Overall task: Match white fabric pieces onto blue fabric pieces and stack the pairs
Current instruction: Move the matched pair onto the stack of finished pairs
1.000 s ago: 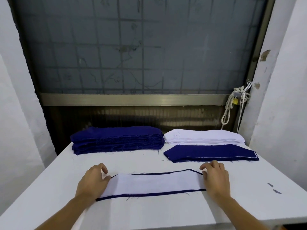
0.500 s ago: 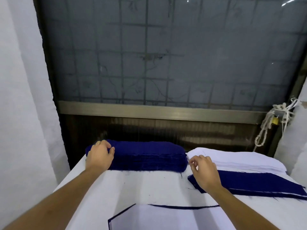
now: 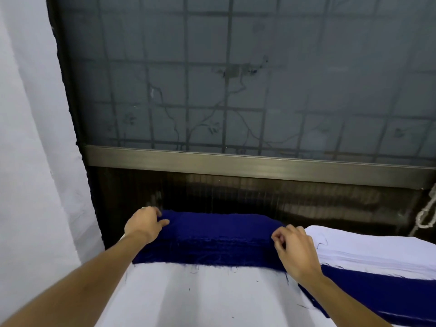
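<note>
The blue stack (image 3: pixel 219 234) lies across the middle of the frame at the far edge of the table (image 3: pixel 200 296), with the white stack (image 3: pixel 368 249) just beside it on the right. A pile of blue pieces with white edges showing beneath (image 3: pixel 382 298), most likely the finished pairs, sits at the lower right.

The left hand (image 3: pixel 146 224) is on the stack's left end. Its grip is closed there, fingers curled over the far edge and thumb on top. The right hand (image 3: pixel 295 249) is at the stack's right end with its fingers curled tight at the top corner. Whether that grip has any cloth in it cannot be told.

The step looks like peeling one blue piece off the top. The main risk is taking two or more layers at once, since the frayed edges cling together and the layers are thin. Lifting one end ahead of the other could drag the pile askew or push it off the far edge. The right wrist is also touching the white stack and could ruffle it.
</note>
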A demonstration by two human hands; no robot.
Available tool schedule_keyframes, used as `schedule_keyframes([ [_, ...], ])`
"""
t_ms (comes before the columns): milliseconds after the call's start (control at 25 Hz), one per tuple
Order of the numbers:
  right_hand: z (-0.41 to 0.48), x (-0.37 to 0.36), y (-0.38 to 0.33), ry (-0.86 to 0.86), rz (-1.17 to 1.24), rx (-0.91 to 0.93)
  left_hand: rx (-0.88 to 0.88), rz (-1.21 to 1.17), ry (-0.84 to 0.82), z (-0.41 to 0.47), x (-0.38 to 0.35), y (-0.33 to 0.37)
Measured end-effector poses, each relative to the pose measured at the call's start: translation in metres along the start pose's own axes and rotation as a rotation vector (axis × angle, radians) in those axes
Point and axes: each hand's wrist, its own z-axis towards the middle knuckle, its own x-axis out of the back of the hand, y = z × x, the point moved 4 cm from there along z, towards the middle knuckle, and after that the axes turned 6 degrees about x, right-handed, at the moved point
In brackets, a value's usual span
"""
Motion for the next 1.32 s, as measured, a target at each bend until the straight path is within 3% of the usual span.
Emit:
schedule_keyframes([
  [120, 0.006, -0.005, -0.004, 0.035, -0.004, 0.019, 0.01, -0.023, -0.035, 0.007, -0.008, 0.001],
  [240, 0.013, -0.011, -0.009, 0.041, -0.011, 0.024, -0.075, 0.099, -0.06, 0.005, -0.01, 0.003],
  [400, 0.018, -0.023, -0.022, 0.026, -0.011, 0.048, -0.176, 0.085, 0.028, 0.004, -0.011, 0.0],
  [520, 0.019, -0.031, -0.03, 0.011, -0.006, 0.067, -0.107, 0.005, 0.017, 0.008, -0.01, -0.005],
  [600, 0.019, -0.033, -0.032, 0.0, -0.015, 0.066, -0.102, 0.108, 0.011, 0.009, -0.008, -0.003],
  [720, 0.019, -0.035, -0.032, -0.018, -0.028, 0.063, -0.203, 0.297, -0.012, 0.005, -0.014, 0.003],
  [1080, 0.015, -0.038, -0.034, -0.088, -0.085, 0.074, -0.537, 0.259, -0.147, -0.006, -0.01, 0.019],
  [1320, 0.015, -0.035, -0.036, -0.118, -0.078, 0.084, -0.548, 0.228, 0.022, -0.013, 0.011, 0.048],
])
